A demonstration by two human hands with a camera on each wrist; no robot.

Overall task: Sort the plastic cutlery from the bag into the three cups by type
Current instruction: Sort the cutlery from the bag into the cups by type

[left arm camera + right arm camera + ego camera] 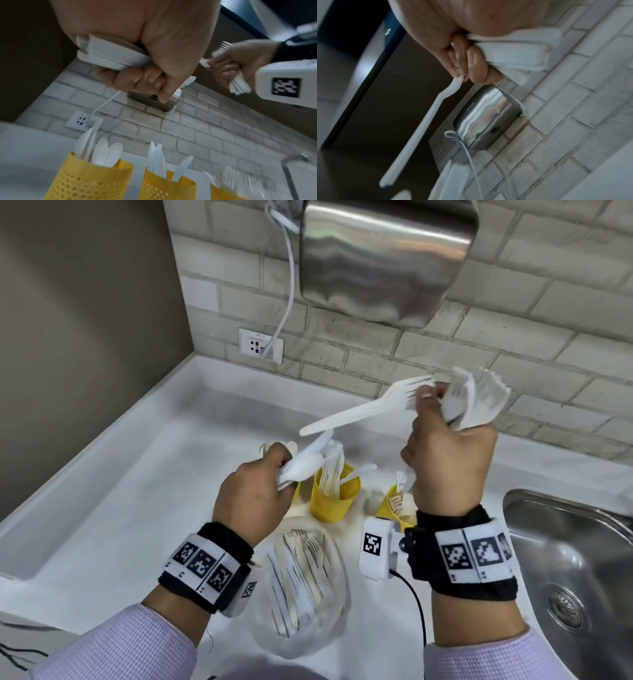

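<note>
Midway through, I'd say: the three yellow cups (pixel 96 180) already hold cutlery, the bag (pixel 301 587) near the person is far from empty, the right hand (pixel 448 460) clutches a fistful of forks (pixel 476 402), and the left hand (pixel 253 494) grips spoons (pixel 303 465) above the cups.

Bag (pixel 301 594) lies in front of three cups (pixel 330 501); sink (pixel 568 563) right of cups, socket (pixel 261 345) behind 'em.
</note>
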